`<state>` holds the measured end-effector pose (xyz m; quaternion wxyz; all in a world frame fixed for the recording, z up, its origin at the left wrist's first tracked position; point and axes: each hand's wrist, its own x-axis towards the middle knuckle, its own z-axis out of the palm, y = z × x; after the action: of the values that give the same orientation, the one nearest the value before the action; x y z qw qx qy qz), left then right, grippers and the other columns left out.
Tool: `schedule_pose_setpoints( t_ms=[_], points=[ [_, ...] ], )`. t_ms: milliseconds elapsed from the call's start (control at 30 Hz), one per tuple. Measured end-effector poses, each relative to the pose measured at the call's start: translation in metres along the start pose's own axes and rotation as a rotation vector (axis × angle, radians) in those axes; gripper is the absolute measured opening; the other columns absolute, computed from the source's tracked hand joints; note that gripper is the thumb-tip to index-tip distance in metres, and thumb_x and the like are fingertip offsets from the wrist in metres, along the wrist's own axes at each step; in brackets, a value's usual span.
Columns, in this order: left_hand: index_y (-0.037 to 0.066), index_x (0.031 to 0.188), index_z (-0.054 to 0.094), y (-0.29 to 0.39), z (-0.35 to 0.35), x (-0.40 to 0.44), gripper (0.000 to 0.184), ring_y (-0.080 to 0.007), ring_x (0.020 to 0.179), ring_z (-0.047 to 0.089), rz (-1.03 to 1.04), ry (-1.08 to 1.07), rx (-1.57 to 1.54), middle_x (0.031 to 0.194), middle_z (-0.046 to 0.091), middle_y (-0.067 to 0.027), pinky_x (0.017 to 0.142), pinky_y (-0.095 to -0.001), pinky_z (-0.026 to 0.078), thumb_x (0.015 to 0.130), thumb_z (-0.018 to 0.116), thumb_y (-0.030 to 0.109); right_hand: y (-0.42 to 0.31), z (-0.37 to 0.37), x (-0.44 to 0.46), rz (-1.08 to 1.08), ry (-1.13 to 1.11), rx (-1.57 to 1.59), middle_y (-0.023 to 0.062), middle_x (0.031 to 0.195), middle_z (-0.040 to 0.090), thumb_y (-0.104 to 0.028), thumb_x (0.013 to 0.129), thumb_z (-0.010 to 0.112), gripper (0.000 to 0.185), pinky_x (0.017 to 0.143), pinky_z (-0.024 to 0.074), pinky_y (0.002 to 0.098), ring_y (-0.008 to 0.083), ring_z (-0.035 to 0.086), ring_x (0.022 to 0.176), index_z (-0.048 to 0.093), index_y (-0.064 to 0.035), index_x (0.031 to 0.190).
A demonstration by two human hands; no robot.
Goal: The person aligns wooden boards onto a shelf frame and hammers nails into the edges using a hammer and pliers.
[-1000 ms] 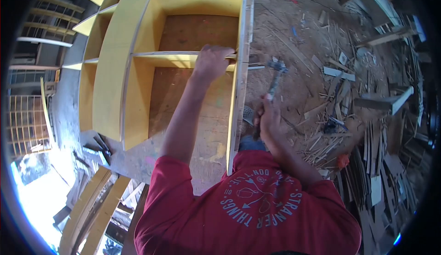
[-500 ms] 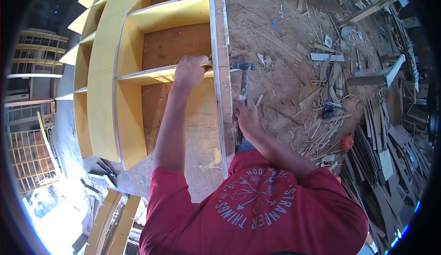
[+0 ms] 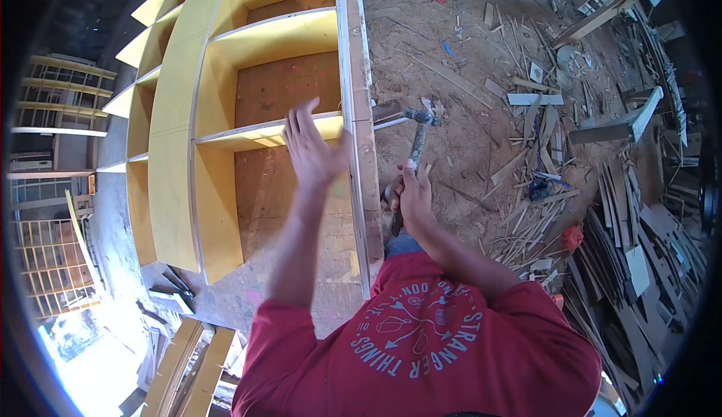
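Wearing a red shirt (image 3: 421, 334), closest to the camera. Gripping a hammer (image 3: 418, 142) in the right hand (image 3: 412, 197), fingers closed round the handle, just to the right of the yellow shelf unit (image 3: 174, 146). Holding the left hand (image 3: 314, 152) over the shelf unit, empty, with fingers spread wide, near a divider (image 3: 259, 133); cannot tell about contact. Farther out, scattered to the right of the shelf unit: wood scraps (image 3: 519, 225) on the ground (image 3: 459, 154).

left hand (image 3: 314, 148): open, seemingly above yellow shelving (image 3: 174, 146) | right hand (image 3: 413, 197): gripping hammer (image 3: 418, 140)
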<state>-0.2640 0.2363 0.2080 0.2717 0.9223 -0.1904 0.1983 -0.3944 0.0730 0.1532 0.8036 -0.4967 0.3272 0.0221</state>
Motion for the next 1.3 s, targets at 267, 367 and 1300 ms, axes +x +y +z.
schedule_pose_setpoints(
  t_ms=[267, 367, 1300],
  points=[
    [-0.008, 0.150, 0.035, 0.044, 0.041, -0.044, 0.065, -0.0500, 0.106, 0.068, -0.614, -0.288, 0.000, 0.127, 0.062, -0.0351, 0.093, -0.0547, 0.054, 0.096, 0.063, 0.015, -0.008, 0.006, 0.001, 0.072, -0.127, -0.029, -0.0036, 0.067, 0.044, -0.041, 0.114, 0.047, 0.036, 0.038, 0.0371, 0.0261, 0.0080, 0.045, 0.045, 0.053, -0.0060, 0.115],
    [-0.009, 0.142, 0.044, 0.048, 0.034, -0.038, 0.054, -0.0522, 0.106, 0.068, -0.707, -0.379, -0.013, 0.110, 0.070, -0.0352, 0.096, -0.0568, 0.052, 0.096, 0.061, 0.013, -0.009, 0.007, 0.001, 0.073, -0.097, -0.037, -0.0026, 0.067, 0.045, -0.040, 0.114, 0.047, 0.035, 0.038, 0.0380, 0.0267, 0.0088, 0.045, 0.045, 0.053, -0.0059, 0.116],
    [-0.008, 0.113, 0.055, 0.050, 0.049, -0.042, 0.030, -0.0544, 0.104, 0.069, -0.699, -0.365, 0.103, 0.105, 0.070, -0.0378, 0.093, -0.0575, 0.055, 0.095, 0.067, 0.013, 0.028, -0.010, 0.006, 0.083, -0.209, 0.075, -0.0005, 0.065, 0.046, -0.043, 0.115, 0.044, 0.039, 0.038, 0.0389, 0.0289, 0.0094, 0.044, 0.044, 0.053, -0.0045, 0.112]
  ],
)
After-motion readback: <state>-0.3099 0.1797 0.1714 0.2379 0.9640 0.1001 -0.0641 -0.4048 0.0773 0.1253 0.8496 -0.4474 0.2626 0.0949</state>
